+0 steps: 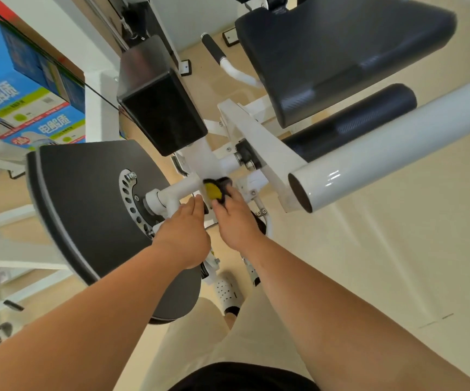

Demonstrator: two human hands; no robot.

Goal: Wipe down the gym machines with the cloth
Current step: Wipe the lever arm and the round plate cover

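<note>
- The right hand point(236, 221) gripped a small yellow-and-black cloth point(214, 190), fingers curled over it, pressing it against the white steel frame tube point(181, 187) of the gym machine.
- The left hand point(184, 235) reached in just beside it, fingers straight and holding nothing.
- A black padded seat point(341, 52) stood beyond them.

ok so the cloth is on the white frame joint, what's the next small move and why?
Probably drag the cloth along the white tube toward the black disc. The right hand grips the cloth against the joint where that tube starts. The left hand, fingers straight, holds nothing beside it, so the tube looks like the nearest stretch in reach.
</note>
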